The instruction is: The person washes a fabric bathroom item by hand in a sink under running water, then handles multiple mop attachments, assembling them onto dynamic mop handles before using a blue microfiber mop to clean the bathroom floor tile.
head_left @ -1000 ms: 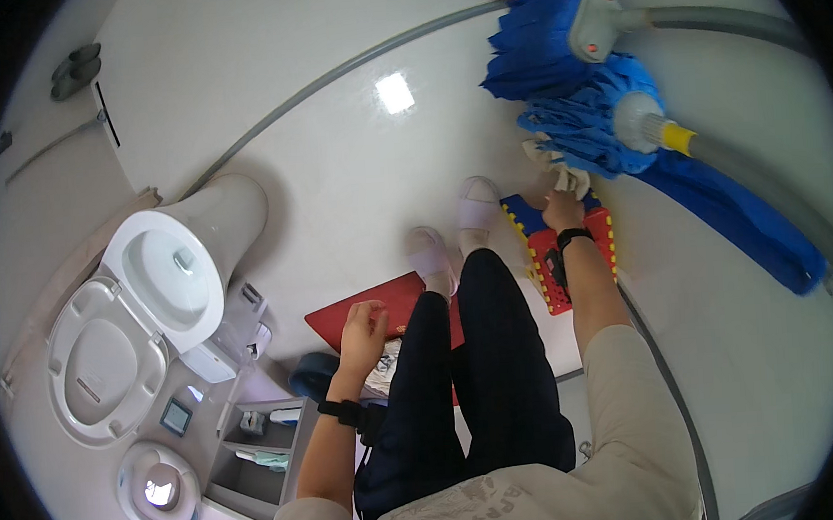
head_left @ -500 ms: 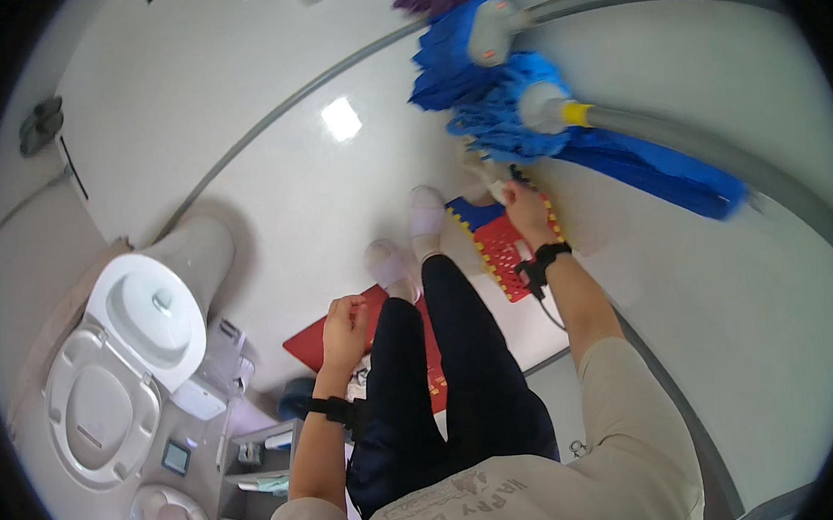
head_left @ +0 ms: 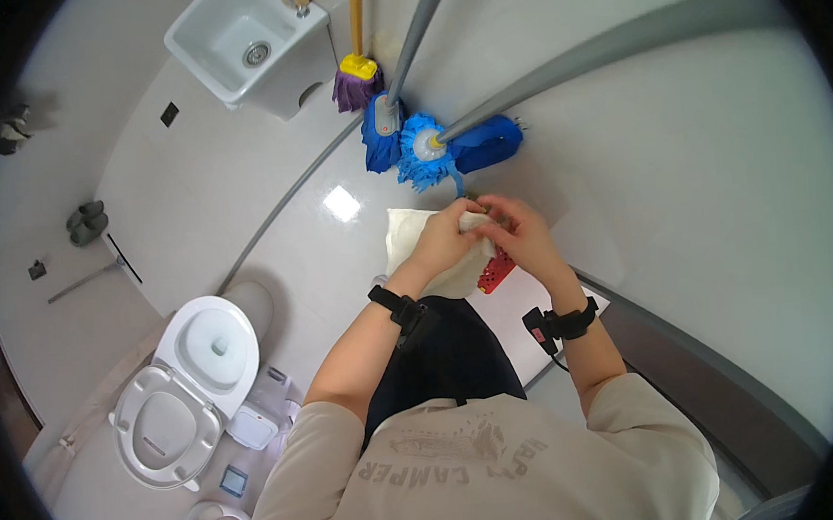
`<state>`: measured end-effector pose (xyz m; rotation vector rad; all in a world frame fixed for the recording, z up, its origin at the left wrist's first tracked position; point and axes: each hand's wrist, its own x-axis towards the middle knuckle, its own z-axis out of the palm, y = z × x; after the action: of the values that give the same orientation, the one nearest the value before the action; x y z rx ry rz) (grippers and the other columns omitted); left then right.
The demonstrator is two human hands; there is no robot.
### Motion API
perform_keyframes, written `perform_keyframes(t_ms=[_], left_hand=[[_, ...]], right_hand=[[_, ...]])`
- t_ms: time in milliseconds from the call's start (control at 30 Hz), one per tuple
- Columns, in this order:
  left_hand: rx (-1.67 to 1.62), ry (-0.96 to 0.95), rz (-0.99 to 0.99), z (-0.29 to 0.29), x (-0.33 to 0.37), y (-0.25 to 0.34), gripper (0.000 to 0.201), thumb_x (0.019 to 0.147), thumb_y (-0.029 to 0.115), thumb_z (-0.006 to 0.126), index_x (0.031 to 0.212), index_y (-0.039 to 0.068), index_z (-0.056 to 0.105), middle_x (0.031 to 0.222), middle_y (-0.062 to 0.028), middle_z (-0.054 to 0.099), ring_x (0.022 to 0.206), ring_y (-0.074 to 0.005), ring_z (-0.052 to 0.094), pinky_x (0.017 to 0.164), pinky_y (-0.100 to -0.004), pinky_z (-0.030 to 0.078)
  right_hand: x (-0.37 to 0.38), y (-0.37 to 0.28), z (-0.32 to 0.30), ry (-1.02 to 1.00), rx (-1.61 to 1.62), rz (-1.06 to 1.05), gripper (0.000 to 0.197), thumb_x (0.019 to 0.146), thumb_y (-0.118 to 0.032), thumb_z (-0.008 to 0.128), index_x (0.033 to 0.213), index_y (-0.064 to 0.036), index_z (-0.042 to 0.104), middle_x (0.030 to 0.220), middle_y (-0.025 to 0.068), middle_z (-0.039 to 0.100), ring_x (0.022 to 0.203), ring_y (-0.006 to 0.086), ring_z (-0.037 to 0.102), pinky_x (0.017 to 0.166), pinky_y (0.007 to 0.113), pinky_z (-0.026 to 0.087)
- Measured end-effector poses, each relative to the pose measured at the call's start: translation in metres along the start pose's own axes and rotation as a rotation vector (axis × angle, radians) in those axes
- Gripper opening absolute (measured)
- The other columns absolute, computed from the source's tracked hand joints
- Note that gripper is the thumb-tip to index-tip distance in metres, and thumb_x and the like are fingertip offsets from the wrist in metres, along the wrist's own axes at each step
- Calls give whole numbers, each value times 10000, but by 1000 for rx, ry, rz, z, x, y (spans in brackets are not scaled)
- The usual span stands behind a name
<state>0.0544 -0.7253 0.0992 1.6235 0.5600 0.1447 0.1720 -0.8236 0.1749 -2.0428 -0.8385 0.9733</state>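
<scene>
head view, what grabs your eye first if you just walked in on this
Both hands meet in the middle of the picture, the left hand and right hand gripping a pale cloth in front of the body. Just above them, blue mop heads lean against the wall. At lower left, a white toilet stands with its lid raised.
</scene>
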Motion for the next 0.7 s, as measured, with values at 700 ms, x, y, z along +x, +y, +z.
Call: perform_keyframes(t_ms=[700], left_hand=[[328, 105, 92, 5, 24, 80, 306, 793, 214, 661, 1055, 77, 579, 977, -126, 619, 899, -236, 616, 752, -321, 480]], right_hand=[[-3, 40, -21, 307, 624, -12, 299, 796, -16, 615, 1085, -11, 541, 916, 28, 594, 799, 78, 548, 707, 215, 443]])
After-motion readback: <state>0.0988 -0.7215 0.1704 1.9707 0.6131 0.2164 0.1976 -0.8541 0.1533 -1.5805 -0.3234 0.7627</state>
